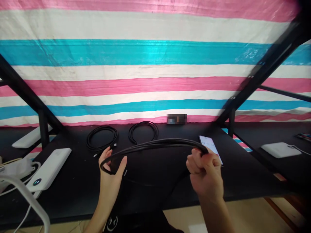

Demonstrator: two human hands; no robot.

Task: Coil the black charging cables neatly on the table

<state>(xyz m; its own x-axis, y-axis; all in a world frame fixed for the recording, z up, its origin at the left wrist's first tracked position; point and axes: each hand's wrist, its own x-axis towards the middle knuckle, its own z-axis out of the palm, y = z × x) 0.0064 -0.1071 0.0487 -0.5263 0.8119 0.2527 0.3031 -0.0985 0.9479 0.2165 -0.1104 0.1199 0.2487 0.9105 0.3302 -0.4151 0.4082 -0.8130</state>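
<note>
A bundle of black cable (pixel 155 143) stretches in a long loop above the dark table, held up between my two hands. My right hand (pixel 205 173) is closed in a fist around its right end. At the other end, the loop curves across my left hand (pixel 110 171), whose thumb and fingers are spread apart with the cable lying between them. A small light-coloured connector tip (pixel 125 172) shows beside my left thumb. Behind the hands, a coiled black cable (pixel 102 138) with plug ends and a thinner cable coil (pixel 143 132) lie on the table.
A phone (pixel 211 149) lies partly behind my right hand. White power banks (pixel 52 170) and a white charger with cords (pixel 17 171) are at left; another white device (pixel 281 150) sits at right. Black frame bars (pixel 264 71) slope on both sides before a striped sheet (pixel 145 51).
</note>
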